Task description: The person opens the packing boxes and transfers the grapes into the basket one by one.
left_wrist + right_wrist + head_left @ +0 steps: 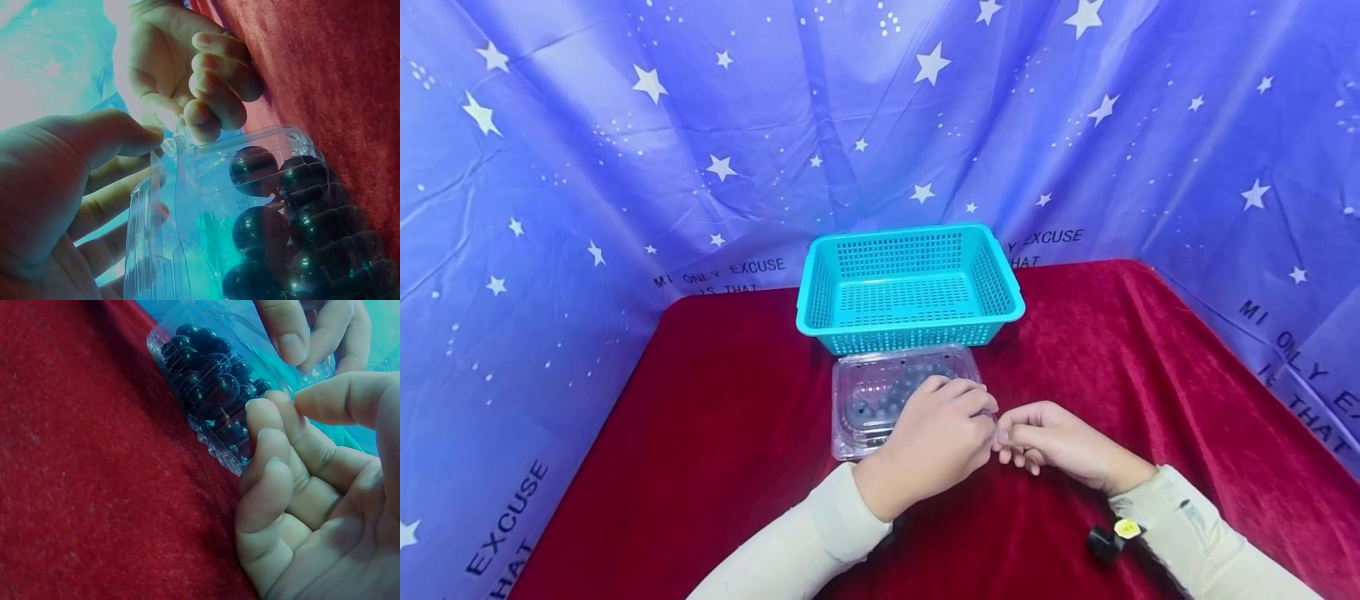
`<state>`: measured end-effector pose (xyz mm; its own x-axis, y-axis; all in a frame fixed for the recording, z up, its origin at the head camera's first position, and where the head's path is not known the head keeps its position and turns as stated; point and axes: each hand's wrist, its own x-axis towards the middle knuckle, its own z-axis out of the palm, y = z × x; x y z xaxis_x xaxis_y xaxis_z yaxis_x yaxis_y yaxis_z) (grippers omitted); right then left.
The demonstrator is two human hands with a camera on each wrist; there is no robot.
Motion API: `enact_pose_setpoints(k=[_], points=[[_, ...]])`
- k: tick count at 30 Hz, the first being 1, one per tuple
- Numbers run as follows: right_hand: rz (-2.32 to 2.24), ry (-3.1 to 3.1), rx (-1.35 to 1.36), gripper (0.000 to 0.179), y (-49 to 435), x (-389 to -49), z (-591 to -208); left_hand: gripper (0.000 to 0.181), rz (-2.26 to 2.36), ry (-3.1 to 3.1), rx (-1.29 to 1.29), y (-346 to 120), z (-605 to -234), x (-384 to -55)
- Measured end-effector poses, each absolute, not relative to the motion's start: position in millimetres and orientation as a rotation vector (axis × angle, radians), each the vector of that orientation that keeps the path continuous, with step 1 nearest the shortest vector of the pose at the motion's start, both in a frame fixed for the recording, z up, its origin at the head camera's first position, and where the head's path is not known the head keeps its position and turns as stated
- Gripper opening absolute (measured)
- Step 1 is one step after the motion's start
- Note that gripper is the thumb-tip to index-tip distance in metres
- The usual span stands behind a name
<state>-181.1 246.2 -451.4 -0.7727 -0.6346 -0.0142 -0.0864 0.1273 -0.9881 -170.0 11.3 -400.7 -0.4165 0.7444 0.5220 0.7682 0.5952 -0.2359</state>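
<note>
A clear plastic clamshell box [848, 442] lies on the red cloth, its lid down over several dark round fruits [255, 228] that look like grapes. My left hand [928, 437] reaches across the top and grips the right-hand edge, thumb on one side and fingers on the other in the left wrist view. Beside it, my right hand [1063, 442] pinches the rim at the near right corner between thumb and forefinger. Its other fingers curl loosely, as the right wrist view shows. In the head view the left hand hides part of the lid and that edge.
Right behind the box stands a turquoise plastic basket [910, 329] with perforated walls and nothing inside. Red velvet cloth [722, 433] covers the table. A blue curtain with white stars [760, 108] hangs around the back and sides.
</note>
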Motion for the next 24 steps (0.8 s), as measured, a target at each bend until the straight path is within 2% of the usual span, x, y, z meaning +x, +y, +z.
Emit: enact_pose_setpoints(k=[7, 24], points=[[-1.669, 1.995, -0.714, 0.019, 245.1, -182.2, -450.0, 0.006, -0.063, -2.237, -1.217, 7.6, -398.8, -172.1], [-1.623, 2.022, -0.637, 0.02, 245.5, -183.0, -450.9, 0.028, -0.108, -2.237, -1.228, -33.5, -392.2, -165.8]])
